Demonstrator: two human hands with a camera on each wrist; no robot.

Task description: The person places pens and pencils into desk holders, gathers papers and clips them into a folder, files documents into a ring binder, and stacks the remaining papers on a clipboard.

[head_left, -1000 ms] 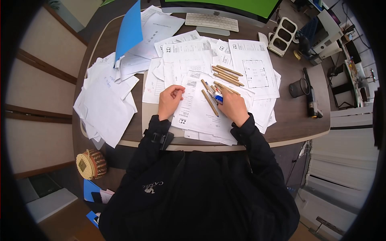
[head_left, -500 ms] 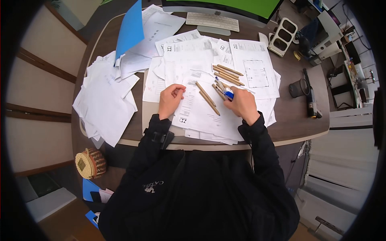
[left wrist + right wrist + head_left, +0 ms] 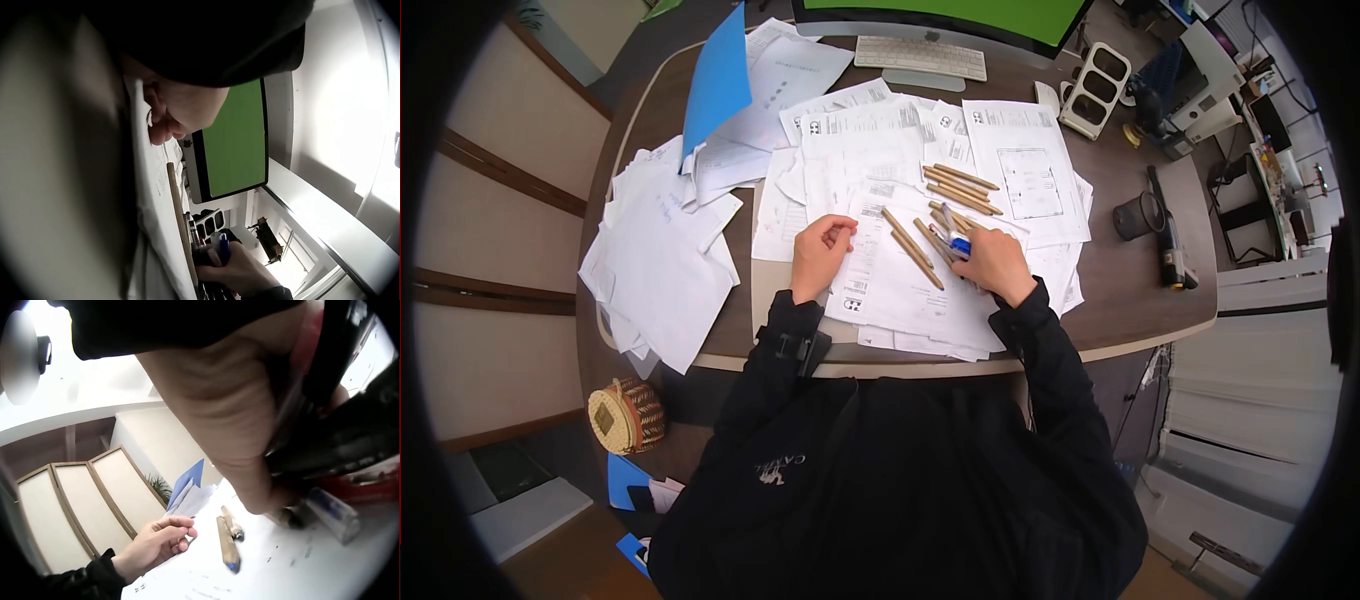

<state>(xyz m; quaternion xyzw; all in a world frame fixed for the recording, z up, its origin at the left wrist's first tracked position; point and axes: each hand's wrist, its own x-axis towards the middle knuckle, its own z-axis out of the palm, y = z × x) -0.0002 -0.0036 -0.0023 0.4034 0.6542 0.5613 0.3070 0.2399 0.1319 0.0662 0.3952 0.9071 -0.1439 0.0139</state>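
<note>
Over the papers, my right hand (image 3: 997, 265) grips a bunch of pens, among them one with a blue cap (image 3: 961, 246). Black and red barrels, blurred, also show under its fingers in the right wrist view. Two brown pens (image 3: 913, 248) lie side by side on the sheets left of this hand; in the right wrist view the nearer brown pen (image 3: 228, 544) has a blue end. Beyond lies a row of several more brown pens (image 3: 963, 189). My left hand (image 3: 820, 258) rests on the paper edge, fingers loosely curled and holding nothing.
Overlapping printed sheets (image 3: 865, 150) cover the middle of the desk. At left are a loose paper stack (image 3: 662, 285) and a blue folder (image 3: 718, 85). A keyboard (image 3: 920, 58) stands behind, a mesh pen cup (image 3: 1138, 217) at right. Below left sits a woven basket (image 3: 628, 415).
My right hand has moved right with the gripped pens, away from the two brown pens, which now lie side by side apart from it. The left hand stays in place.
</note>
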